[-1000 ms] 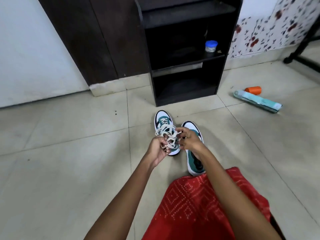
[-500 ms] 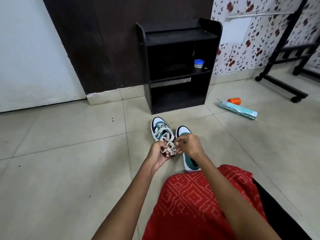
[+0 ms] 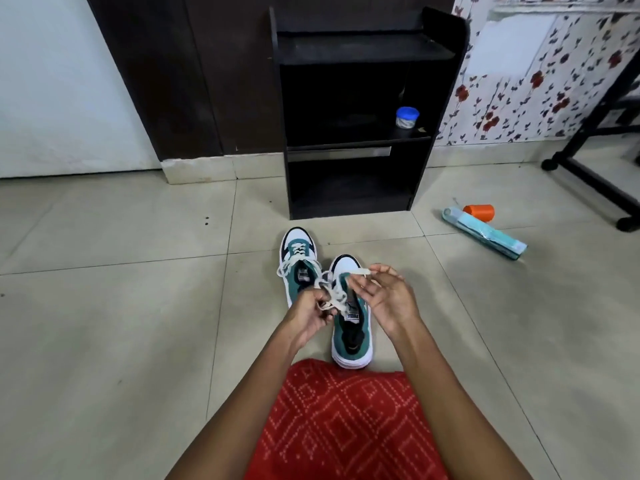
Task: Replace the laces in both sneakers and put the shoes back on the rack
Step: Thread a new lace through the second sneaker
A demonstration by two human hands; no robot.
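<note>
Two sneakers stand side by side on the tiled floor, toes pointing at the black shoe rack [image 3: 363, 98] just ahead of them. They match: white toe caps, teal uppers, thick white soles. The left sneaker [image 3: 298, 252] sits a little nearer the rack and shows dark navy trim round its toe. A flat cream lace [image 3: 337, 294] is threaded across its lowest eyelets, and higher up it hangs loose in big open loops over the teal tongue. The right sneaker [image 3: 351, 337] has a black lining and a small label on its tongue; I can't make out any lace threaded through its eyelets from here.

The left hand [image 3: 311, 311] is raised above the shoes with its grip clamped on a bunched stretch of the lace. The right hand [image 3: 389, 296] is held over the right sneaker, its grip pinched on the lace's free end between thumb and forefinger, the other fingers fanned out.

A small blue-lidded jar [image 3: 407, 117] stands on the rack's middle shelf. Off to the right on the floor lie an orange spool [image 3: 479, 213] and a teal roll [image 3: 485, 233], touching. A red patterned garment [image 3: 346, 427] covers the person's lap.
</note>
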